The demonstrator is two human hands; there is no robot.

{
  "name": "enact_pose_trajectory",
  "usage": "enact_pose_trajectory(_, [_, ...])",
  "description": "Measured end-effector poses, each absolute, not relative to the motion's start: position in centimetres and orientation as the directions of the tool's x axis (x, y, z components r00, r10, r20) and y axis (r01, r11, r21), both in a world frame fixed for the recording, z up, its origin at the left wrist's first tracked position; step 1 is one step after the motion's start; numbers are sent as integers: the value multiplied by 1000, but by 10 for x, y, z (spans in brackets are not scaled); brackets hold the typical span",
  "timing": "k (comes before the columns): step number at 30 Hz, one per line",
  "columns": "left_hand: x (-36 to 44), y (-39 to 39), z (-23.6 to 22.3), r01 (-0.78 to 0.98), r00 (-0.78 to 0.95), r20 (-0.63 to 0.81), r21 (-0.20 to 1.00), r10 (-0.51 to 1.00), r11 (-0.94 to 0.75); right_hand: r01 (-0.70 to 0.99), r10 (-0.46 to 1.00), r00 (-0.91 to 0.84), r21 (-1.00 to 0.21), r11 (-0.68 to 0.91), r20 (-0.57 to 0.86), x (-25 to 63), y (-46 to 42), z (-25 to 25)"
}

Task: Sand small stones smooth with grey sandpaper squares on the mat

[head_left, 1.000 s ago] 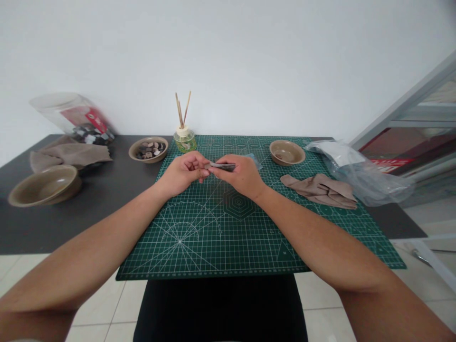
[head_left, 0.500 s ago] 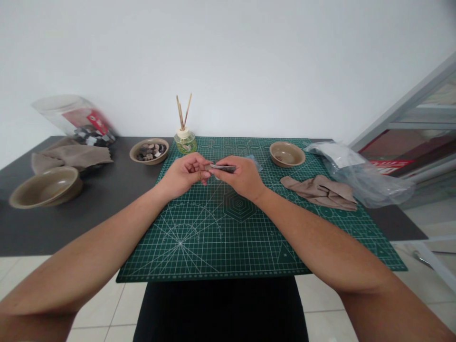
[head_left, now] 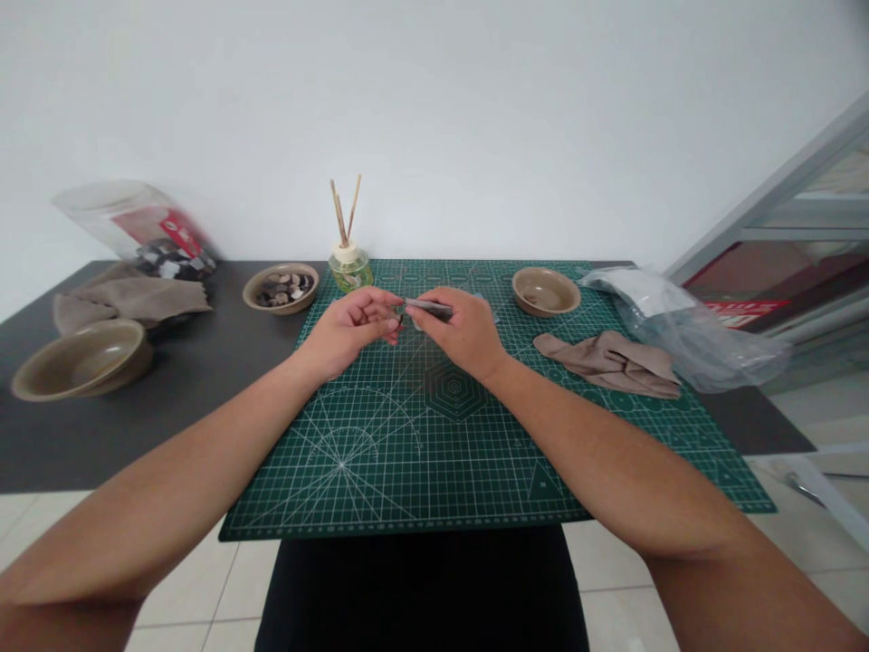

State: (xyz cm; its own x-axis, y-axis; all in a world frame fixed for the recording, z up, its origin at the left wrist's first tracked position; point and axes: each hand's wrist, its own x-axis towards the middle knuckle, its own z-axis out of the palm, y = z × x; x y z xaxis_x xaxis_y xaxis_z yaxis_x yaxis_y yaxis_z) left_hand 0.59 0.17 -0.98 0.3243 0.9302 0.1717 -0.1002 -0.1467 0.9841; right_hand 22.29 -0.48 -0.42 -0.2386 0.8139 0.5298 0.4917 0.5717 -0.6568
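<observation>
Both my hands meet above the far middle of a green cutting mat (head_left: 421, 444). My right hand (head_left: 463, 333) is closed on a thin dark grey metal tool (head_left: 429, 308) that looks like tweezers, with its tip pointing left. My left hand (head_left: 349, 328) has its fingers curled and its thumb stretched towards that tip. A tiny dark thing sits between my left fingertips and the tool tip, too small to name. The two hands nearly touch.
The mat lies on a dark table (head_left: 169, 398). On it stand a bowl of small stones (head_left: 281, 287), a reed diffuser (head_left: 349, 264), a brown bowl (head_left: 547, 291), a beige cloth (head_left: 611, 359) and a plastic bag (head_left: 679, 326). At the left are a larger bowl (head_left: 78, 358), a tipped plastic jar (head_left: 142, 231) and another cloth (head_left: 128, 299).
The tool in my right hand has risen slightly and shifted a little to the right. My left thumb has stretched out towards its tip. The arms have hardly moved.
</observation>
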Motion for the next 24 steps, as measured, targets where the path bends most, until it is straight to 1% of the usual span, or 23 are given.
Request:
enact_pose_trajectory(2, [7, 1, -10, -71, 292, 130, 991, 947, -114, 503, 804, -237, -639, 582, 546, 224, -3, -5])
enact_pose_trajectory(5, [8, 1, -11, -48, 257, 74, 997, 964, -64, 530, 778, -296, -582, 616, 554, 223, -2, -6])
enact_pose_trajectory(9, [9, -1, -11, 15, 254, 37, 999, 966, -42, 599, 774, -388, -501, 625, 501, 219, -5, -6])
enact_pose_trajectory(11, [10, -1, -11, 64, 227, 60, 995, 972, -76, 619, 761, -443, -453, 642, 474, 217, -8, -4])
enact_pose_trajectory(14, [11, -1, -10, 110, 171, 137, 981, 976, -157, 628, 734, -513, -388, 675, 445, 216, -10, -2])
enact_pose_trajectory(16, [10, 0, -10, 95, 161, 155, 981, 975, -172, 623, 714, -554, -357, 696, 428, 215, -10, -1])
enact_pose_trajectory(19, [10, 1, -12, 29, 149, 147, 988, 978, -153, 594, 669, -611, -313, 741, 422, 213, -11, 0])
enact_pose_trajectory(24, [10, 1, -13, 3, 124, 180, 983, 976, -182, 610, 661, -626, -268, 745, 414, 211, -14, 1])
